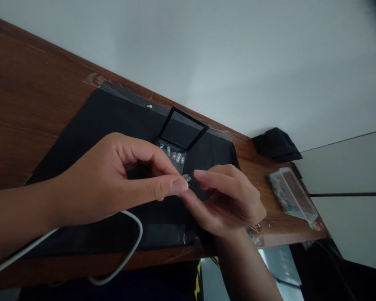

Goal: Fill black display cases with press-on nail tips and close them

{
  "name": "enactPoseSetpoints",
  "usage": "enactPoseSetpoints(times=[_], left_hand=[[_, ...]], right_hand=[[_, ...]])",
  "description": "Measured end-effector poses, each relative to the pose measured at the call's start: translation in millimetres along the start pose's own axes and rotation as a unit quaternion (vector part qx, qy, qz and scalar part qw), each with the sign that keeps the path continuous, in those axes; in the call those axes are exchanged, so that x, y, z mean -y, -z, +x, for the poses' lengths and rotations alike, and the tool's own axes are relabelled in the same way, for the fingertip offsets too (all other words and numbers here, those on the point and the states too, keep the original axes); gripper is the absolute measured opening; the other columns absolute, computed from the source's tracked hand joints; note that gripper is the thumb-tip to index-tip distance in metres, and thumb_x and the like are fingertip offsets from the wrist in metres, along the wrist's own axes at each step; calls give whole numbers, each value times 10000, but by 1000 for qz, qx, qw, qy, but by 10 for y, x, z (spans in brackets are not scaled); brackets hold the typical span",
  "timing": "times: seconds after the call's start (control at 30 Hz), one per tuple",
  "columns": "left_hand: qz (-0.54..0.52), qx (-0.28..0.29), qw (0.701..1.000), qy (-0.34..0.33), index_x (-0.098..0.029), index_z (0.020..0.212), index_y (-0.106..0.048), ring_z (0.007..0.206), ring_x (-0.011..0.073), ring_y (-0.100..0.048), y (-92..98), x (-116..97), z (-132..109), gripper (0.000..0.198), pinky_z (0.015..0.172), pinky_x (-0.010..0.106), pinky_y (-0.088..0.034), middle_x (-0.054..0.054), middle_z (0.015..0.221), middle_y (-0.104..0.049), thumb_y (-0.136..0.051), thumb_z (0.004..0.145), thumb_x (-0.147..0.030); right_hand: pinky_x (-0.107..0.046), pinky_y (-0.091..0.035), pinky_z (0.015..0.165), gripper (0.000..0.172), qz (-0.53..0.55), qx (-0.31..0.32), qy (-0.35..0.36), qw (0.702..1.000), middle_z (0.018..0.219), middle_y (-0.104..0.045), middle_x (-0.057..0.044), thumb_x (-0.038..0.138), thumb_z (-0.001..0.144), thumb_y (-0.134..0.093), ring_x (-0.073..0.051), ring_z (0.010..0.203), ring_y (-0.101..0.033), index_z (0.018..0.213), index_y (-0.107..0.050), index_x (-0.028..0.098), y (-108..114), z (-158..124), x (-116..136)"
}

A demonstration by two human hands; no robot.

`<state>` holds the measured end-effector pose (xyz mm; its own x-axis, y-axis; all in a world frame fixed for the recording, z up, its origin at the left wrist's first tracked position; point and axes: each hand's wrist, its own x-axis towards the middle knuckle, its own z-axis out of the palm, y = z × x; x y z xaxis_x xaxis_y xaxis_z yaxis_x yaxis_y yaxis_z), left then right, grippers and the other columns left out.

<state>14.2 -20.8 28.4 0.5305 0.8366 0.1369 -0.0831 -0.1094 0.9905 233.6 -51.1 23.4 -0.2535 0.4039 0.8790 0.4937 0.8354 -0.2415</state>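
Plastic sliver before the hinged case: my left hand pinches it, presumably baring an edge; right hand gapes.

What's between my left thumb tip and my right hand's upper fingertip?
The head view shows a small clear piece pinched in your left hand, then a narrow gap before that fingertip.

Black mat, greyish piece, white cable, brown wood-grained table.
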Motion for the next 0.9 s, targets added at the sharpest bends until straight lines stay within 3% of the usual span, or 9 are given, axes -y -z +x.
enactPoseSetpoints(times=[0.33,0.57,0.7,0.8,0.9], left_hand=[[6,18,1000,24,-347,802,-927,531,93,-608,4,21,19,131,463,119,-444,-65,612,-758,-890,918,-394],[27,3,999,23,-349,846,-937,632,140,-721,3,39,26,120,543,162,-545,-48,695,-811,-884,924,-424],[41,-5,999,18,-324,787,-909,515,103,-559,-1,36,32,196,478,177,-454,-53,592,-705,-875,931,-452],[59,-42,997,13,-300,767,-869,490,97,-465,-11,26,45,306,461,191,-398,-54,547,-578,-783,994,-486],[108,-98,989,18,-287,797,-844,519,112,-489,19,31,65,356,488,208,-401,-43,577,-555,-707,1020,-528]], right_hand=[[-199,-628,587,159,-31,28,-5,999,803,-813,6,111,993,-853,-96,608,-695,1139,-823,166,21,-28,22],[-214,-616,562,230,-57,42,-1,998,804,-806,22,127,1012,-818,-105,587,-668,1226,-816,213,38,-40,31],[-218,-600,556,274,-42,53,-24,997,802,-804,31,104,996,-825,-98,561,-631,1239,-824,229,34,-44,31],[-221,-559,556,299,-9,70,-71,995,766,-772,42,100,965,-863,-92,561,-586,1227,-855,244,92,-28,-55],[-220,-487,559,236,3,111,-172,979,664,-636,69,148,941,-895,-79,553,-510,1157,-904,244,190,-31,-209]])
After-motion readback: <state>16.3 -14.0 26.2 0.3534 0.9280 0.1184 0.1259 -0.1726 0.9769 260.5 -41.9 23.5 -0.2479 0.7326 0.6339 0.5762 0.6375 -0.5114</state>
